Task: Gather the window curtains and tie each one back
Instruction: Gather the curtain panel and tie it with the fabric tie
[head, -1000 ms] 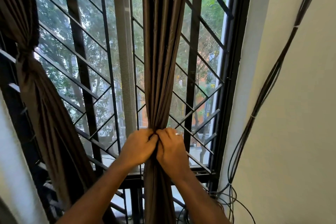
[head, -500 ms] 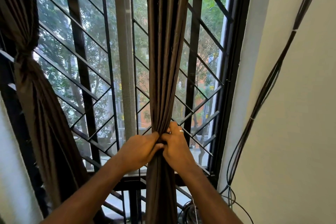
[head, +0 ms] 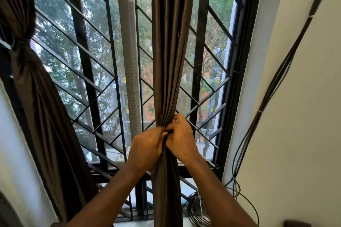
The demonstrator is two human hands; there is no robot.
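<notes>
Looking past your arms, the window (head: 88,72) fills most of the view, its dark grille (head: 201,86) crossing the panes in diagonals. Use it as your landmark. At the window's left edge hangs the left curtain (head: 35,94), already cinched into a knot partway up, so by the look of it that one is done and kept off the glass. Right of the window, a bundle of cables (head: 276,79) runs down the wall (head: 295,134) to a loose coil below the sill; it plays no part here.

The middle curtain (head: 169,42) hangs in front of the window's centre, drawn into a narrow rope of folds. You have it bunched this tight, I judge, so a tie or knot can close round it; the gather sits low against the window, roughly level with the lowest diagonal bars.

Your left hand (head: 147,147) wraps the bundle from the left, fingers curled round the cloth. Your right hand (head: 181,140) meets it from the right, its fingers (head: 178,118) bent and pinching the folds just above the left hand's grip. Both hands touch each other at the gather. Something small and dark shows between the thumbs, but whether it is a tie or only a shadowed fold cannot be made out.
</notes>
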